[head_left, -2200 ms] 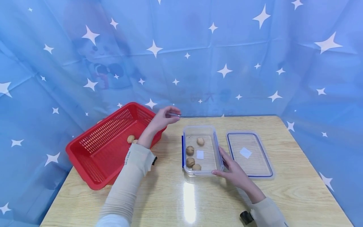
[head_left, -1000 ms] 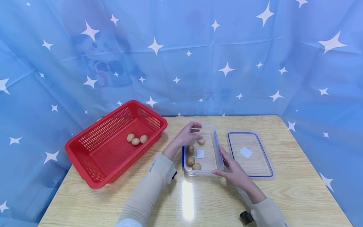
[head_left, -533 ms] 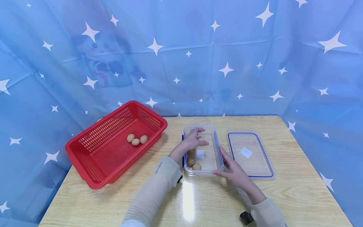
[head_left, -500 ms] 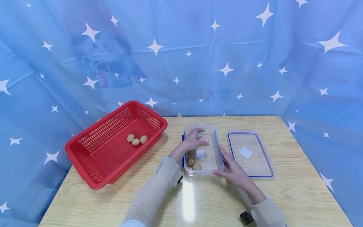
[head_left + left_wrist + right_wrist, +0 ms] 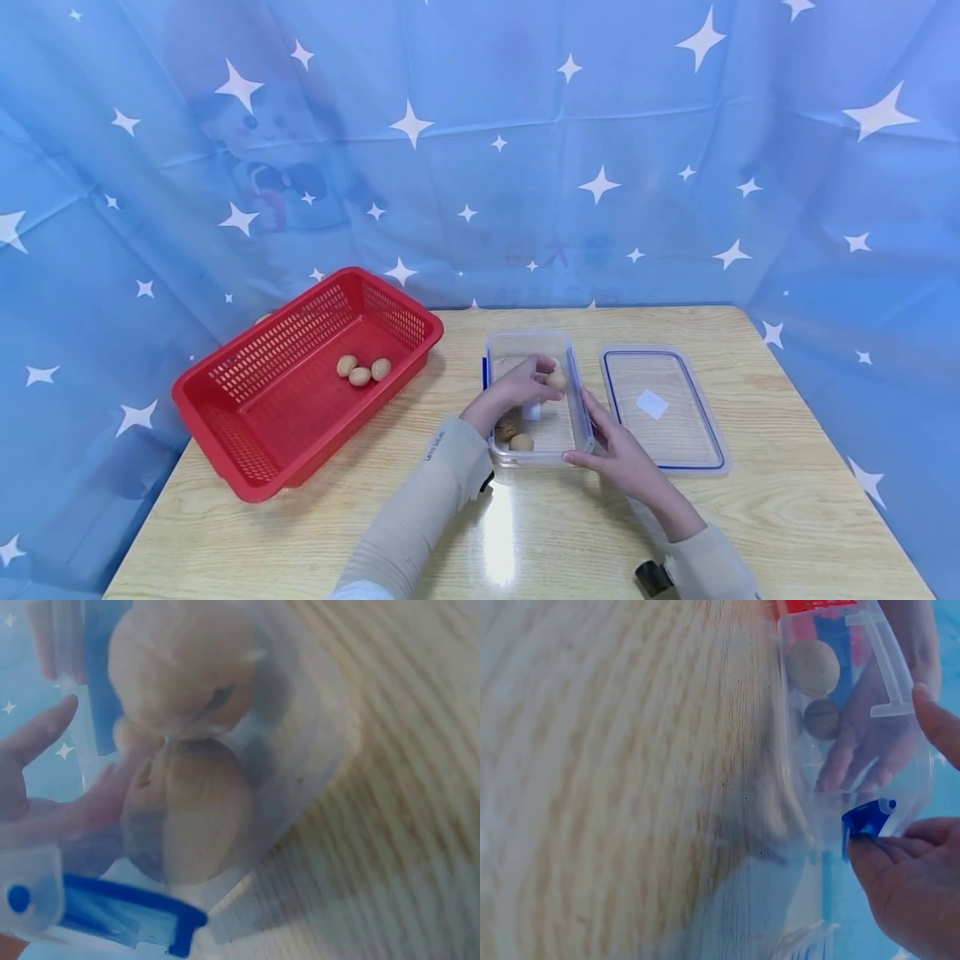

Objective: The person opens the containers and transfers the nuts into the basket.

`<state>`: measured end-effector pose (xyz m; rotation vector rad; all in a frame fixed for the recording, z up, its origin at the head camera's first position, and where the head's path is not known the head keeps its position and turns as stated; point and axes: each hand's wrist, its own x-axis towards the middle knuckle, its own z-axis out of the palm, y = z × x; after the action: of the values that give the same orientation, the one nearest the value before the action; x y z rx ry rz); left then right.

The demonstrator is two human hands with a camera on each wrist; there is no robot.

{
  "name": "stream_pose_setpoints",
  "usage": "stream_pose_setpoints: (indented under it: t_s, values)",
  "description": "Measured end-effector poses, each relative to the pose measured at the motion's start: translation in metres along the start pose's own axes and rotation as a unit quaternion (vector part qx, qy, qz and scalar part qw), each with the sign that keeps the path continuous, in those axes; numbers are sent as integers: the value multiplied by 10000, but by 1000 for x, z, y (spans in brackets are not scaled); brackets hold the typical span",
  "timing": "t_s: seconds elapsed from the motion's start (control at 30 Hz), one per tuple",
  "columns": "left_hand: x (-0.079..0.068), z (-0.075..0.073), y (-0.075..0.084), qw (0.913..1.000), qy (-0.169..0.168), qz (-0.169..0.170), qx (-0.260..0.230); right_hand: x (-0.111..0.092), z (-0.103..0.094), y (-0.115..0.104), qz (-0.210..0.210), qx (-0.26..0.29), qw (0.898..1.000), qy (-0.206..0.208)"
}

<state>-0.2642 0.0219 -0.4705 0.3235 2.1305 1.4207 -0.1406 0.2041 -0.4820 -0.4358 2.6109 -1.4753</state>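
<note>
A clear plastic food container (image 5: 528, 339) stands uncovered on the table with several walnuts inside. My left hand (image 5: 519, 387) reaches into it, finger and thumb around a walnut (image 5: 555, 381) near the right wall. At the front left lie more walnuts (image 5: 521, 442), partly hidden by that hand; the left wrist view shows two walnuts (image 5: 187, 817) close up through the wall. My right hand (image 5: 618, 457) holds the container's front right corner, thumb at the front and fingers along the side. Its fingers reach a blue latch (image 5: 866, 819) in the right wrist view.
To the left stands a red plastic basket (image 5: 225, 417) with three walnuts (image 5: 360, 377) in it. The container's blue-sealed lid (image 5: 675, 433) lies flat on the right, bearing a white label. Behind the wooden table (image 5: 780, 517) hangs a blue starry curtain (image 5: 480, 125).
My left hand has come from beside the basket into the container. It has shifted right and slightly nearer, and one walnut has moved right with it. My right hand has stayed put.
</note>
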Motion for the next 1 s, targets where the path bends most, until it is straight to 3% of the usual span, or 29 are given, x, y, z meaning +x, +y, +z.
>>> stream_pose_setpoints:
  t_s: [0.27, 0.7, 1.0]
  values:
    - [-2, 3, -5, 9983, -503, 209, 227, 0, 0, -2, -56, 6, 10000, -30]
    - [-5, -2, -11, 9981, -244, 377, 427, 4, 2, 0, -124, 125, 9997, -186]
    - [-15, -20, 8, 9977, -161, 658, 21, 0, -1, -2, -26, 49, 10000, -71]
